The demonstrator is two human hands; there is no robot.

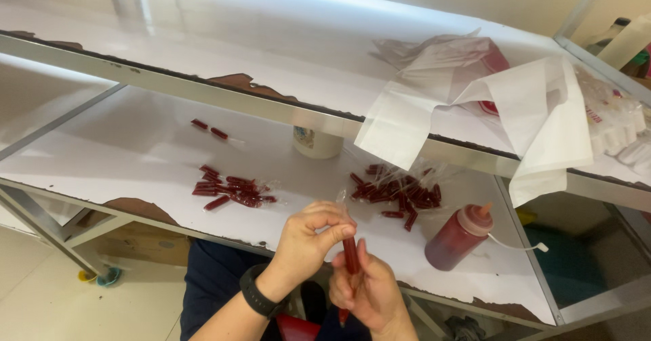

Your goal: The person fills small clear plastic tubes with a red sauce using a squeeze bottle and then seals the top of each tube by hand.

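My left hand and my right hand are both closed on one thin clear plastic tube filled with red sauce, held upright over the table's front edge. My left fingers pinch its clear top end; my right hand grips the lower part. A black band sits on my left wrist. On the white table lie two heaps of small filled red tubes, one heap to the left and another heap further back on the right.
A squeeze bottle of red sauce with an orange nozzle stands at the right. A white cup sits under the upper shelf. White plastic bags hang over that shelf. Two stray red tubes lie far left.
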